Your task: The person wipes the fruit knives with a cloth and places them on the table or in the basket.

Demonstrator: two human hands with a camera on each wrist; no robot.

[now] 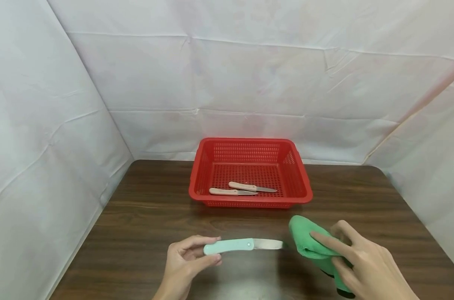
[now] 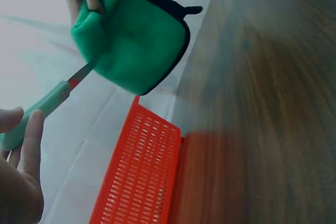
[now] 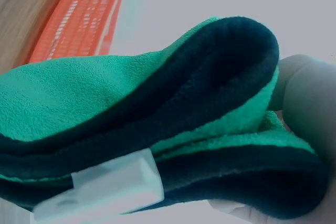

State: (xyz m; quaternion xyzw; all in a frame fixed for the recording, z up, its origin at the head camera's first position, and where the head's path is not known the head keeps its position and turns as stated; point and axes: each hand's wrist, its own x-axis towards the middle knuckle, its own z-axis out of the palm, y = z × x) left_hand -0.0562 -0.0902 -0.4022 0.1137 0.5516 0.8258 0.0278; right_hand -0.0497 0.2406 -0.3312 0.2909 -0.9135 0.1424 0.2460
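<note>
A small knife with a mint-green handle is held by its handle end between the thumb and fingers of my left hand. Its short blade points right, toward the cloth. My right hand grips a folded green cloth with dark edging, just right of the blade tip. From the left wrist, the blade overlaps the lower edge of the cloth. In the right wrist view the folded cloth fills most of the frame, a pale label hanging from its edge.
Behind the hands, a red perforated basket stands on the dark wooden table. Two knives with pale handles, one upper and one lower, lie inside it. White fabric hangs behind and at both sides.
</note>
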